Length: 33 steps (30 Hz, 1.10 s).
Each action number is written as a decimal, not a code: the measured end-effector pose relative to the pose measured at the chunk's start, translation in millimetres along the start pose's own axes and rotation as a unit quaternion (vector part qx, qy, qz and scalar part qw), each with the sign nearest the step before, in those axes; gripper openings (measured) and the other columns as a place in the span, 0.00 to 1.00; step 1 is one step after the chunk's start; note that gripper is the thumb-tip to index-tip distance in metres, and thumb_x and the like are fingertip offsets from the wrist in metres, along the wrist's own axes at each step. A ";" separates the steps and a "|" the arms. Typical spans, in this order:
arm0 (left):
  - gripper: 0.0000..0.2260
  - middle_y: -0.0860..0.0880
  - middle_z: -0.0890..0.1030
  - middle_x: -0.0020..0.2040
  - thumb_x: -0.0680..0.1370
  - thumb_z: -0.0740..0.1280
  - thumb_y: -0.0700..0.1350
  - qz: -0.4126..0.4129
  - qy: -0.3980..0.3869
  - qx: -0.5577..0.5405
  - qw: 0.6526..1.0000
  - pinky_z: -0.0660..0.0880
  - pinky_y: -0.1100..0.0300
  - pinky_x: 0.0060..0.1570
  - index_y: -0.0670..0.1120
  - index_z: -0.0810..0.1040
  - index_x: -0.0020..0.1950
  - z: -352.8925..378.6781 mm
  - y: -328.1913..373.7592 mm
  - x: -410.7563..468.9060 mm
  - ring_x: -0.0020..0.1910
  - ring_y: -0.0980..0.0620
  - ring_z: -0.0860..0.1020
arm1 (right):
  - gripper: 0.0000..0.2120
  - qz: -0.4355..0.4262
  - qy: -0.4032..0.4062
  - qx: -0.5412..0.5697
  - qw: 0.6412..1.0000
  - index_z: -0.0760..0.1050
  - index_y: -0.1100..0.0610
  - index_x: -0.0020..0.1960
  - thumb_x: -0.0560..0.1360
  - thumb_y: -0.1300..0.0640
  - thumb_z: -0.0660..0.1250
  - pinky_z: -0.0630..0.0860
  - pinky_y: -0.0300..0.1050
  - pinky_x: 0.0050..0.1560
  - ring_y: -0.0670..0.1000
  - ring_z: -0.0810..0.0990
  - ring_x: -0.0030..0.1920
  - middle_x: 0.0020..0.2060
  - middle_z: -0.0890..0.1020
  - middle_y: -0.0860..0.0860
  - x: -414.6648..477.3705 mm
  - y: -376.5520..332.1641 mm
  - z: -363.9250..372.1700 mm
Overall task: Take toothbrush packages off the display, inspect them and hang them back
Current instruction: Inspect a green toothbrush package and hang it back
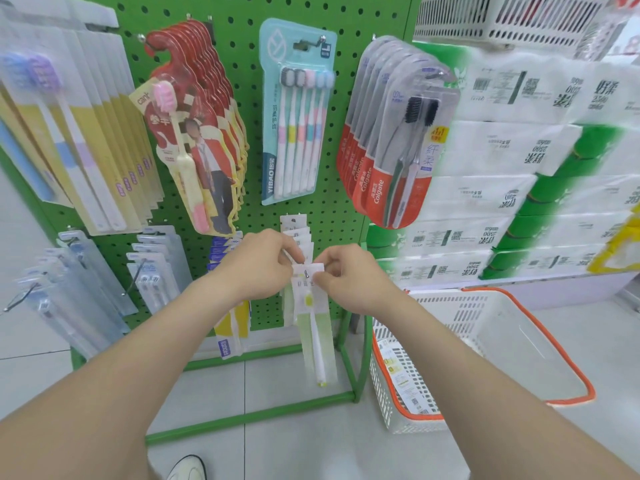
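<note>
Left hand [263, 261] and right hand [353, 278] are pinching a package [313, 327] at a hook [306, 271] low on the pegboard [242, 64]. Basket [460, 313] is sitting right of it, tissue packs [502, 150] standing behind.

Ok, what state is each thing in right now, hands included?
Pale green single-toothbrush package: upright, hang hole at the metal hook tip.
Left hand: pinching the package's top edge.
Right hand: pinching the same edge.
Red Colgate blister packs: hanging on their peg.
White plastic basket with orange rim: on the floor, open-topped.
</note>
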<state>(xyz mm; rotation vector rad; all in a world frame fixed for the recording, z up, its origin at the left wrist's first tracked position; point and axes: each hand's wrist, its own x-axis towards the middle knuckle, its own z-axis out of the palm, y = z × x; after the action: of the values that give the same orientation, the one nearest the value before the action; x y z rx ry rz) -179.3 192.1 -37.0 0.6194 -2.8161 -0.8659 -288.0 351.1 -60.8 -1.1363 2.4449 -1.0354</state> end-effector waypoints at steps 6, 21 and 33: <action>0.07 0.56 0.87 0.43 0.80 0.71 0.42 0.040 -0.005 0.005 0.999 0.80 0.58 0.48 0.54 0.86 0.52 6.4 -6.4 6.8 0.46 0.59 0.83 | 0.08 0.014 -0.026 -0.032 0.999 0.80 0.52 0.51 0.80 0.64 0.66 0.67 0.39 0.34 0.43 0.74 0.31 0.32 0.82 0.52 11.0 2.4 5.8; 0.04 0.57 0.85 0.43 0.82 0.72 0.47 0.072 0.047 0.017 0.996 0.82 0.49 0.52 0.54 0.86 0.54 17.9 -24.9 18.6 0.45 0.55 0.82 | 0.07 0.010 0.089 -0.070 0.993 0.86 0.52 0.53 0.82 0.59 0.69 0.79 0.48 0.55 0.56 0.81 0.51 0.47 0.84 0.54 65.1 -2.0 20.1; 0.07 0.57 0.84 0.47 0.84 0.67 0.47 0.069 0.051 0.072 0.994 0.81 0.46 0.51 0.58 0.82 0.56 18.8 -20.2 11.0 0.50 0.48 0.81 | 0.05 -0.002 0.081 -0.218 0.972 0.79 0.57 0.55 0.83 0.61 0.65 0.79 0.55 0.49 0.62 0.78 0.52 0.50 0.82 0.59 49.0 -2.6 8.0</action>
<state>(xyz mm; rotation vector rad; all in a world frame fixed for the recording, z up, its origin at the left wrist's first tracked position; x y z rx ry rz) -186.8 181.9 -63.9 0.4660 -2.8055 -0.5935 -315.1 309.5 -61.5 -1.2190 2.8971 -0.6240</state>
